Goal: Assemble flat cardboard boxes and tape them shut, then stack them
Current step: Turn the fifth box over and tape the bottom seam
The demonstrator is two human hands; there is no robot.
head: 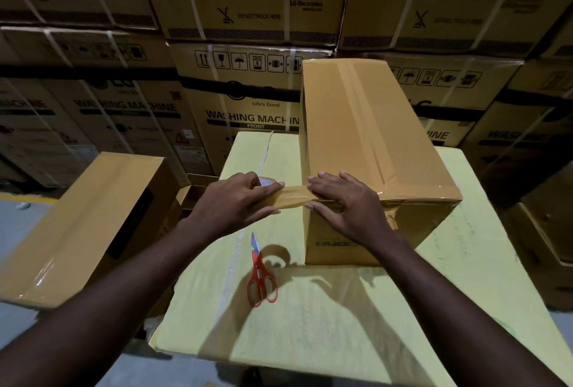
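The brown rectangular cardboard box (366, 150) stands on the pale yellow flat work surface (325, 318). The left hand (238, 203) grips the roll of brown packing tape (266, 183), with a strip stretched to the box's near edge. The right hand (344, 203) lies flat, fingers extended, pressing the strip onto the box. Red-handled scissors (260, 275) lie on the surface, near the box.

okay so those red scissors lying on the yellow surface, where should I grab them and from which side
Take the red scissors by the looped handles, the end nearest you, reaching down from above. They lie flat and closed with the blade tips pointing away toward the tape roll, so the handles are probably the safest hold.
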